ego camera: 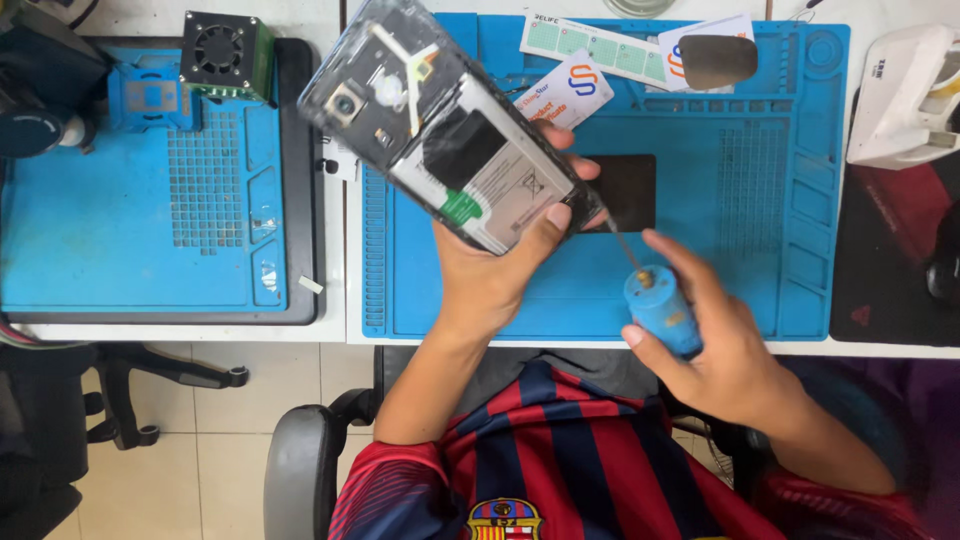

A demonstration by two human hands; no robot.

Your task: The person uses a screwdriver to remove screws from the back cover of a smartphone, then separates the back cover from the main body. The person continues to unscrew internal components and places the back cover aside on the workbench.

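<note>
At the mat's (780,200) far edge lie a long white strip with pale green squares (590,42) and white cards (568,90) with orange and blue marks — one card (715,55) carries a dark oval. The phone (445,125), back off, shows its battery, black patch and camera, tilted above the mat's near-left part. The left hand (500,270) clasps its lower end; the right hand (715,340) is closed round a blue screwdriver (655,300) — tip at the phone's bottom corner.
</note>
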